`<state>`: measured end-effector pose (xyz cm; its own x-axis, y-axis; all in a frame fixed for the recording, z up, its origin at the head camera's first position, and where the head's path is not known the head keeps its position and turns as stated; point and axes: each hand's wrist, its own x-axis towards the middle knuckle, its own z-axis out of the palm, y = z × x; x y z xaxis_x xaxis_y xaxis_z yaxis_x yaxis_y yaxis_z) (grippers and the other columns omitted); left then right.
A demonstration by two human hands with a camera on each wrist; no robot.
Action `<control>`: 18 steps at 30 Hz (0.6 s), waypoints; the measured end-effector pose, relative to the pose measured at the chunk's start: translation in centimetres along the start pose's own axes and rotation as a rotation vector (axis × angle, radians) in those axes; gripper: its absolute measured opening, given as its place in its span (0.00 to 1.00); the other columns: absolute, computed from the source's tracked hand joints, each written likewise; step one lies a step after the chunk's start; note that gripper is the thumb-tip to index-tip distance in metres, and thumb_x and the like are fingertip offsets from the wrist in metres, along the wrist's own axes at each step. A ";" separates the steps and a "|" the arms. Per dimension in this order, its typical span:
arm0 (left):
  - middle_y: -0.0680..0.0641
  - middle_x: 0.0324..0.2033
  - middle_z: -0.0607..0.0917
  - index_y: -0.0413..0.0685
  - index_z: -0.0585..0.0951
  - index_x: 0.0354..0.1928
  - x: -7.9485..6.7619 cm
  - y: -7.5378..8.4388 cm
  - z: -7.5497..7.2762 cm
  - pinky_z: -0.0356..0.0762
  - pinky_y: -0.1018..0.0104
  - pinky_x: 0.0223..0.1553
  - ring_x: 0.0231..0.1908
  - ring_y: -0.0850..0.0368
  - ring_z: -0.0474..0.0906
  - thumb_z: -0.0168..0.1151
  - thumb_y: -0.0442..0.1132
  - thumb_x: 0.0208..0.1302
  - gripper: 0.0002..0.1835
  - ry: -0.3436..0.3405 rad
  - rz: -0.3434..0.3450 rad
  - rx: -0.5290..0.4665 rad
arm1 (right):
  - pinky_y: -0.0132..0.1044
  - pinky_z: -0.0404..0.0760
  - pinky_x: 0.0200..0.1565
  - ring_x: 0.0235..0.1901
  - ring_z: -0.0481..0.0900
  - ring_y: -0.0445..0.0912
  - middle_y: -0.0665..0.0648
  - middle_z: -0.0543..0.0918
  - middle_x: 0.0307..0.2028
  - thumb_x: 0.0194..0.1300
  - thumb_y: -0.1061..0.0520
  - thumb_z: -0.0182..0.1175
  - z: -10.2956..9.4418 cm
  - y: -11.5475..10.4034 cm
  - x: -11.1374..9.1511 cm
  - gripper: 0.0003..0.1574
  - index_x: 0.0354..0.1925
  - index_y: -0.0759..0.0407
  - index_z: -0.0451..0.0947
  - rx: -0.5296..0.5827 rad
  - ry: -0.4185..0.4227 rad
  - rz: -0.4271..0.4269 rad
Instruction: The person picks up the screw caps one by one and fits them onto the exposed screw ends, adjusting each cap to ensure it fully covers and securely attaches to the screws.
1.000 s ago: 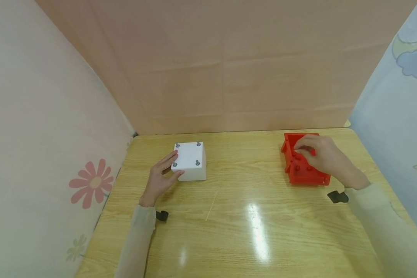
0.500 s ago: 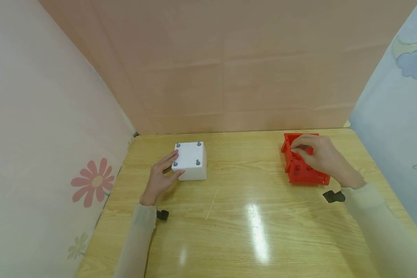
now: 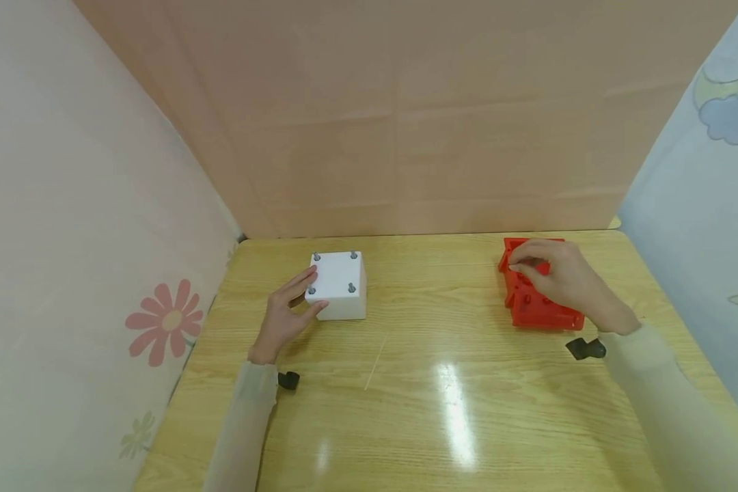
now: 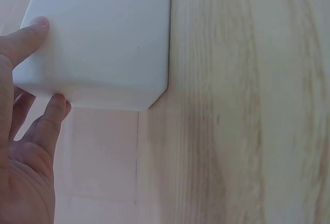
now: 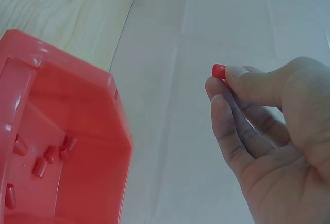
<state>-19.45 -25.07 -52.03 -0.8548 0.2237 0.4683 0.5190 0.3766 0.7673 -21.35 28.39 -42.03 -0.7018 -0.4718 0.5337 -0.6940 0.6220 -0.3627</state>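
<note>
My left hand (image 3: 281, 320) holds the left side of a white box (image 3: 335, 275), thumb on the near face and fingers at the far edge. Threaded bolts (image 3: 352, 288) stand up at the corners of its top. In the left wrist view the thumb and fingertips touch two faces of the box (image 4: 103, 38). Over at the right, my right hand (image 3: 562, 277) is above a red bin (image 3: 544, 318). Between thumb and fingertips it pinches a small red cap (image 5: 219, 71). Several similar caps (image 5: 41, 167) lie inside the bin.
Both containers stand on a wood-grain table (image 3: 406, 396), near its back edge. A tan sheet (image 3: 393, 137) rises behind. Pale patterned panels bound the left (image 3: 86, 205) and right (image 3: 713, 205) sides.
My right hand has shifted slightly left and lifted the red cap over the bin. The left hand keeps its hold on the white box, which stays in place.
</note>
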 end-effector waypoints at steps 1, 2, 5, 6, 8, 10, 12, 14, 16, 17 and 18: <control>0.39 0.75 0.75 0.35 0.77 0.71 0.0 0.0 0.0 0.79 0.74 0.62 0.71 0.36 0.74 0.77 0.28 0.63 0.34 -0.002 0.003 0.000 | 0.19 0.80 0.42 0.33 0.85 0.42 0.48 0.91 0.36 0.52 0.75 0.79 0.0 0.0 0.1 0.20 0.39 0.56 0.89 0.006 0.000 0.001; 0.39 0.75 0.75 0.35 0.77 0.71 0.0 0.1 0.0 0.79 0.74 0.62 0.71 0.36 0.74 0.77 0.28 0.63 0.34 -0.004 0.004 0.000 | 0.19 0.80 0.41 0.33 0.85 0.41 0.48 0.91 0.36 0.52 0.75 0.79 0.0 -0.1 0.1 0.20 0.39 0.56 0.89 0.010 -0.001 0.005; 0.40 0.75 0.75 0.35 0.77 0.71 0.1 0.1 0.0 0.79 0.73 0.62 0.71 0.37 0.74 0.77 0.28 0.64 0.34 -0.007 -0.006 -0.010 | 0.18 0.80 0.42 0.34 0.85 0.38 0.47 0.91 0.36 0.53 0.75 0.78 0.0 -0.2 0.4 0.20 0.39 0.56 0.89 0.027 -0.006 0.012; 0.40 0.75 0.75 0.36 0.78 0.71 0.1 0.1 0.0 0.79 0.74 0.62 0.71 0.37 0.74 0.77 0.28 0.64 0.34 -0.006 -0.013 -0.012 | 0.17 0.79 0.42 0.34 0.84 0.38 0.47 0.91 0.36 0.54 0.75 0.77 0.1 -0.3 0.4 0.19 0.39 0.56 0.89 0.029 -0.008 0.013; 0.41 0.75 0.75 0.36 0.78 0.71 0.1 0.1 0.0 0.79 0.74 0.62 0.72 0.38 0.74 0.77 0.28 0.63 0.34 -0.005 -0.022 -0.014 | 0.16 0.79 0.43 0.34 0.85 0.37 0.48 0.91 0.36 0.54 0.76 0.77 0.1 -0.4 0.6 0.19 0.39 0.57 0.89 0.036 -0.011 0.012; 0.39 0.75 0.75 0.35 0.78 0.71 0.0 0.0 0.0 0.79 0.75 0.61 0.71 0.37 0.75 0.77 0.26 0.62 0.34 -0.002 -0.021 -0.007 | 0.15 0.79 0.43 0.34 0.85 0.37 0.48 0.91 0.37 0.53 0.77 0.76 0.3 -0.5 0.7 0.19 0.39 0.59 0.89 0.042 -0.015 0.011; 0.36 0.74 0.75 0.32 0.78 0.70 0.0 -0.1 0.1 0.79 0.76 0.61 0.70 0.35 0.75 0.77 0.24 0.61 0.34 0.002 -0.012 0.005 | 0.15 0.79 0.43 0.34 0.85 0.36 0.47 0.91 0.37 0.53 0.77 0.77 0.4 -0.6 0.8 0.19 0.39 0.59 0.90 0.040 -0.019 0.011; 0.32 0.73 0.75 0.28 0.77 0.69 0.1 -0.2 0.1 0.79 0.76 0.60 0.69 0.32 0.75 0.76 0.21 0.59 0.34 0.008 -0.001 0.014 | 0.15 0.79 0.43 0.34 0.84 0.36 0.47 0.91 0.37 0.53 0.78 0.77 0.4 -0.7 0.9 0.20 0.39 0.59 0.90 0.039 -0.021 0.013; 0.29 0.72 0.74 0.25 0.77 0.68 0.1 -0.3 0.2 0.79 0.75 0.60 0.68 0.30 0.74 0.76 0.19 0.58 0.34 0.011 0.007 0.012 | 0.15 0.79 0.43 0.35 0.84 0.36 0.45 0.90 0.36 0.53 0.77 0.77 0.5 -0.8 1.0 0.20 0.39 0.58 0.90 0.038 -0.022 0.016; 0.27 0.72 0.74 0.24 0.76 0.68 0.1 -0.4 0.3 0.79 0.74 0.61 0.68 0.29 0.74 0.75 0.19 0.58 0.34 0.012 0.010 0.007 | 0.16 0.79 0.43 0.35 0.83 0.36 0.45 0.90 0.36 0.53 0.77 0.77 0.5 -0.9 1.0 0.19 0.39 0.58 0.89 0.040 -0.022 0.017; 0.27 0.72 0.74 0.23 0.76 0.67 0.1 -0.4 0.3 0.79 0.74 0.61 0.68 0.28 0.74 0.75 0.18 0.58 0.34 0.012 0.011 0.002 | 0.15 0.79 0.43 0.35 0.83 0.36 0.45 0.89 0.36 0.53 0.77 0.77 0.5 -1.0 1.0 0.19 0.39 0.58 0.89 0.045 -0.022 0.018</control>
<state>-19.80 -24.93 -52.41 -0.8489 0.2169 0.4820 0.5283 0.3762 0.7611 -21.50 26.97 -41.53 -0.7176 -0.4749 0.5095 -0.6871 0.6021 -0.4065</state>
